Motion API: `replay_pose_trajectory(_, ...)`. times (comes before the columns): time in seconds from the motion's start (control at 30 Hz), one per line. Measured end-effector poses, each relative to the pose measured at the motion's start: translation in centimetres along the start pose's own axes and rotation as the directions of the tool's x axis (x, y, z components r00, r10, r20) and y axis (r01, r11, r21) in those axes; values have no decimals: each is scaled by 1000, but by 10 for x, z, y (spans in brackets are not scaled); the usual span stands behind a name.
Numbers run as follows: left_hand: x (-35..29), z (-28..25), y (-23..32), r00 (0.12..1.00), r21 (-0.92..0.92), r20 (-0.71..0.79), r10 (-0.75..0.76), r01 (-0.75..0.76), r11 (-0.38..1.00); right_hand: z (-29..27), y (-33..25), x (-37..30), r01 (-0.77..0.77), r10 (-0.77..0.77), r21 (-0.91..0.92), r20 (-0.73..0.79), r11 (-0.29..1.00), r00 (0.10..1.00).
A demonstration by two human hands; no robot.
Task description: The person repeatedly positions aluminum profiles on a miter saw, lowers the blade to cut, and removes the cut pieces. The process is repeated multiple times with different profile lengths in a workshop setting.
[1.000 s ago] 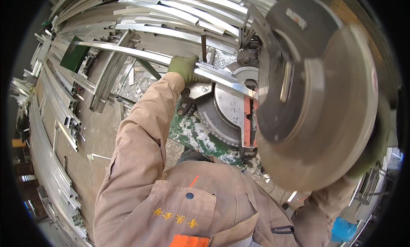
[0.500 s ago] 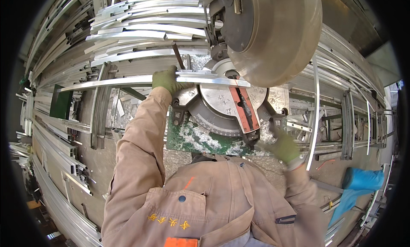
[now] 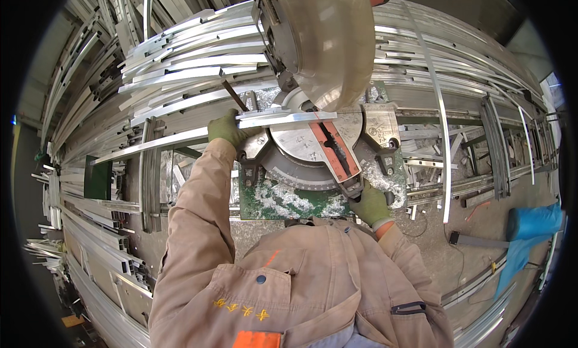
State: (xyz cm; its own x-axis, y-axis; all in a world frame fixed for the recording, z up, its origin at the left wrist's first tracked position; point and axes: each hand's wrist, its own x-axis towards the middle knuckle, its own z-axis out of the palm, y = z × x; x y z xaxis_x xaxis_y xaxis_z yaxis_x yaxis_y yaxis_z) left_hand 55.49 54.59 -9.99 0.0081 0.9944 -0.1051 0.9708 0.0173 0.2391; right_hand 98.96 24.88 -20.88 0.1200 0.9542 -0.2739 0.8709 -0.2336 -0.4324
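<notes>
I stand over a mitre saw (image 3: 313,149) with a round turntable and an orange throat plate; its blade guard (image 3: 319,41) is raised above the table. My left hand (image 3: 227,129), in a green glove, grips a long aluminium profile (image 3: 198,133) that lies across the saw table against the fence. My right hand (image 3: 372,205), also in a green glove, rests at the front handle of the turntable, fingers curled on it. Metal chips cover the green saw base (image 3: 283,200).
Stacks of aluminium profiles (image 3: 180,65) fill the racks behind and left of the saw. More profiles and offcuts (image 3: 481,161) lie on the right. A blue bag (image 3: 530,227) sits on the floor at the right. A green box (image 3: 98,177) stands at the left.
The saw head has gone up and away from the table. My right hand came off the saw head and down to the front of the turntable. My left hand stays on the profile.
</notes>
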Motion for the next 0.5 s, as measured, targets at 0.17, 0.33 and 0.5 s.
replay_pose_trajectory(0.17, 7, 6, -7, 1000, 41, 7, 2, -3, 999, -2, 2, -1, 12, -13, 41, 19, 999, 1000)
replay_pose_trajectory(0.33, 10, 10, -6, 1000, 8, 13, -17, 17, 1000, 0, 6, 0, 6, -8, 82, 26, 997, 1000)
replay_pose_trajectory(0.5, 12, 16, -11, 999, -38, -11, -42, 41, 998, 2, 6, 0, 0, -1, 106, 7, 994, 1000)
